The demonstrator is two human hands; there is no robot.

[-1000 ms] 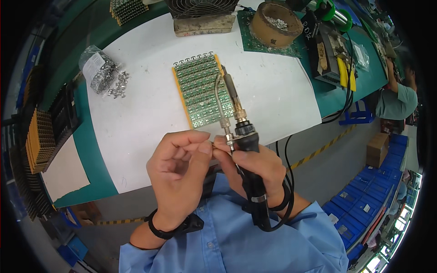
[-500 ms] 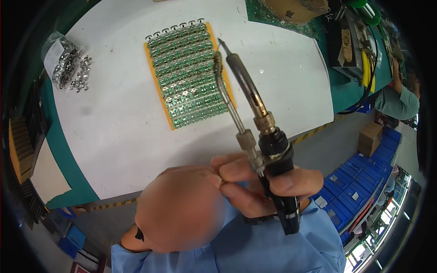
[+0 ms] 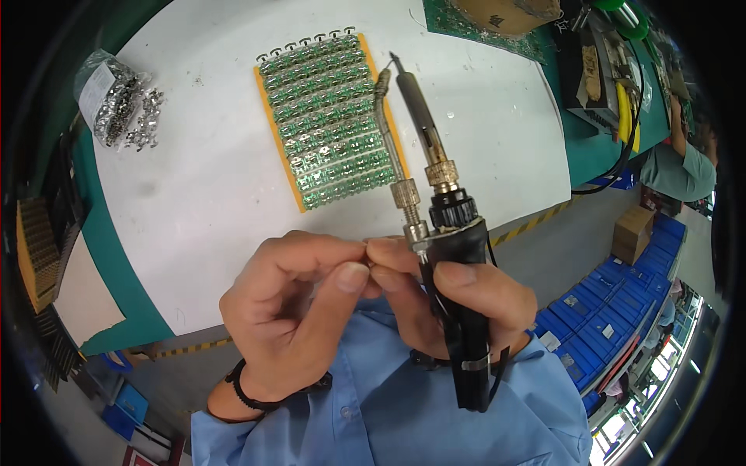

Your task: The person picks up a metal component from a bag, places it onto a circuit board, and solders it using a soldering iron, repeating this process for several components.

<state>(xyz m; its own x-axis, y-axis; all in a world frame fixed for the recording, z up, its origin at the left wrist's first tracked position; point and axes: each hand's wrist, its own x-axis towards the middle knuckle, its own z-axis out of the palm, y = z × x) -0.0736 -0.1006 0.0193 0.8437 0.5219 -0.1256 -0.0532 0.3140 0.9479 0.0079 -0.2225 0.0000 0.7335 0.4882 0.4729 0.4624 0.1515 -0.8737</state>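
Observation:
My right hand (image 3: 493, 299) is wrapped round the black handle of a soldering iron (image 3: 458, 256). Its dark tip points up and away, and a metal guide tube (image 3: 388, 140) runs alongside. The thumb and forefinger of my left hand (image 3: 284, 307) are pinched together, meeting the right fingertips in front of my chest. Whatever lies between those fingertips is too small and covered to name. Beyond the hands, a panel of green circuit boards (image 3: 326, 128) with shiny metal parts in rows lies on the white table sheet, with yellow-orange strips along its sides.
At the far left lie a clear bag of small metal parts (image 3: 109, 97) and a loose pile of metal parts (image 3: 145, 124). Equipment with a black cable (image 3: 622, 159) stands far right. Blue crates (image 3: 598, 311) and a cardboard box (image 3: 632, 233) are right, near another person's sleeve (image 3: 680, 175).
Both hands have shifted slightly, and the soldering iron has turned more upright. My left hand, smeared before, now shows its fingers clearly. The board panel appears slightly higher in view.

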